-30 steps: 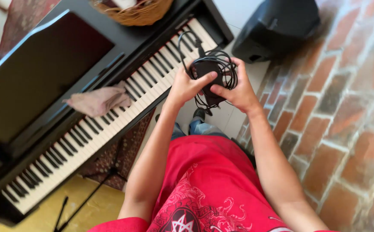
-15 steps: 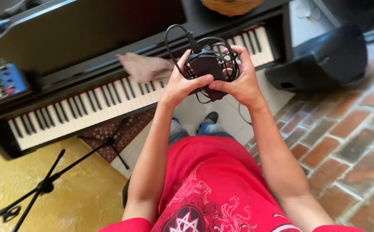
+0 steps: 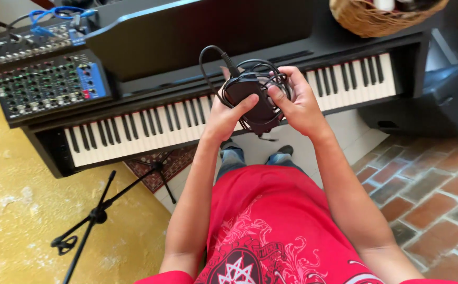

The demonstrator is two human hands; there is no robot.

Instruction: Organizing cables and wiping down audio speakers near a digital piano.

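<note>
Left hand (image 3: 223, 113): closed on the black power adapter (image 3: 250, 97), thumb across its face. Right hand (image 3: 297, 102): gripping the same adapter from 3 o'clock; fingertips partly hidden behind it. Coiled black cable (image 3: 263, 71): wound around the adapter, one loop rising at 11 o'clock; plug end hard to make out. Digital piano (image 3: 150, 123): behind the hands, right end cut by a black speaker (image 3: 444, 102). Mixing console (image 3: 44, 84): 10 o'clock. Wicker basket (image 3: 376, 18): 1 o'clock, top cropped. Microphone stand (image 3: 97, 213): 8 o'clock, on the floor.
</note>
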